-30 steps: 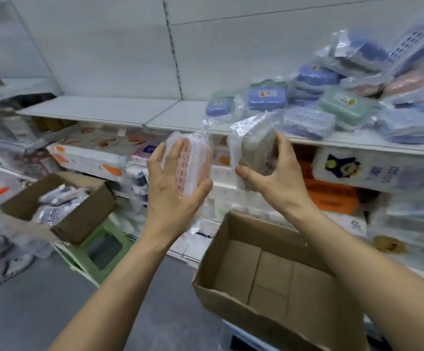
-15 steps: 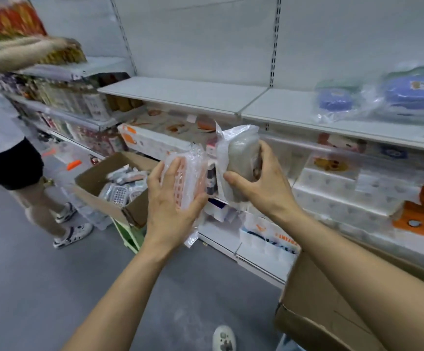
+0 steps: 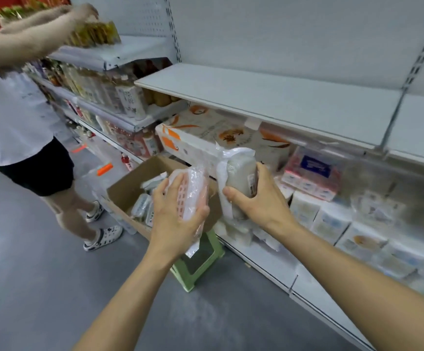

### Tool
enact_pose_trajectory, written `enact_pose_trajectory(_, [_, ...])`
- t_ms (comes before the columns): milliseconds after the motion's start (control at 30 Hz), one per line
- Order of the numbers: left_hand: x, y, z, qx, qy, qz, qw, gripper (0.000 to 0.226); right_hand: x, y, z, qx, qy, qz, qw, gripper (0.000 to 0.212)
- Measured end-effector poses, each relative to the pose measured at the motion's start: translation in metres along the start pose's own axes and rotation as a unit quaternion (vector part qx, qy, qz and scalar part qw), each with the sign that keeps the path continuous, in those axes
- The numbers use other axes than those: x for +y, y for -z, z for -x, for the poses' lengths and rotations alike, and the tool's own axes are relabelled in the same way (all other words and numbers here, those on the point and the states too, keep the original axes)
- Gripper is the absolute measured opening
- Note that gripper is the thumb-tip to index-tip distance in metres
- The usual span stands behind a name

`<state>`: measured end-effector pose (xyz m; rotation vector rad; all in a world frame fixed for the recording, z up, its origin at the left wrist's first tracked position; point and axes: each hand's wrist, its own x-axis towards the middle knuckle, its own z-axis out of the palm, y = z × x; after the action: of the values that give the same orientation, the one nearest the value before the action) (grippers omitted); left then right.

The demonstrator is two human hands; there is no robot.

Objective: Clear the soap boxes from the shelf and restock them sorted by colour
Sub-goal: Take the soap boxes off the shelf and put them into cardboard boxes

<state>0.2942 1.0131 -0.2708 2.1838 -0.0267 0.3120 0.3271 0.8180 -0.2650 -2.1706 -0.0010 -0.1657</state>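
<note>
My left hand grips a pink soap box wrapped in clear plastic. My right hand holds a grey-white soap box, also in a plastic bag, upright beside the pink one. Both are held just above and to the right of an open cardboard box that holds several wrapped soap boxes. The white shelf above is bare in this view.
The cardboard box rests on a green plastic stool. Another person in a white shirt stands at left, reaching to a high shelf of bottles. Tissue packs fill the lower shelves. Grey floor lies below.
My view has swung left, away from the stocked soap boxes. Both hands have carried their soap boxes left and down, close over the cardboard box on the stool.
</note>
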Motion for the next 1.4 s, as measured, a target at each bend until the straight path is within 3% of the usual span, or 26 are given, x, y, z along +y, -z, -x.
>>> enact_pose_trajectory(200, [-0.091,0.035,-0.100,-0.017,0.053,-0.038,0.998,0.078,-0.009,-0.098,-0.086,-0.039,-0.057,-0.003,0.998,0.086])
enact_pose_trajectory(400, [-0.220,0.052,-0.218,-0.088,0.117,-0.032,0.989,0.074,0.001,-0.228,-0.173,-0.048,-0.167,-0.015,0.985,0.101])
enact_pose_trajectory(567, [-0.342,0.043,-0.299,-0.166,0.192,-0.049,0.966,0.081,0.022,-0.344,-0.230,-0.070,-0.312,-0.003,0.947,0.094])
enact_pose_trajectory(700, [-0.410,0.018,-0.334,-0.274,0.187,-0.132,0.934,0.066,0.049,-0.416,-0.270,-0.098,-0.384,0.024,0.918,0.087])
enact_pose_trajectory(767, [-0.438,0.004,-0.343,-0.291,0.231,-0.140,0.918,0.061,0.063,-0.443,-0.284,-0.108,-0.418,0.037,0.901,0.090])
enact_pose_trajectory(900, [-0.484,-0.023,-0.348,-0.322,0.230,-0.147,0.907,0.070,0.092,-0.487,-0.296,-0.106,-0.449,0.030,0.887,0.105])
enact_pose_trajectory(1133, [-0.508,-0.039,-0.351,-0.379,0.175,-0.181,0.890,0.077,0.105,-0.511,-0.300,-0.117,-0.451,0.082,0.881,0.116])
enact_pose_trajectory(1267, [-0.488,-0.028,-0.362,-0.435,0.138,-0.273,0.847,0.080,0.090,-0.482,-0.298,-0.128,-0.446,0.076,0.882,0.096])
enact_pose_trajectory(1400, [-0.423,-0.015,-0.364,-0.439,0.089,-0.268,0.853,0.075,0.053,-0.422,-0.276,-0.151,-0.388,0.104,0.903,0.074])
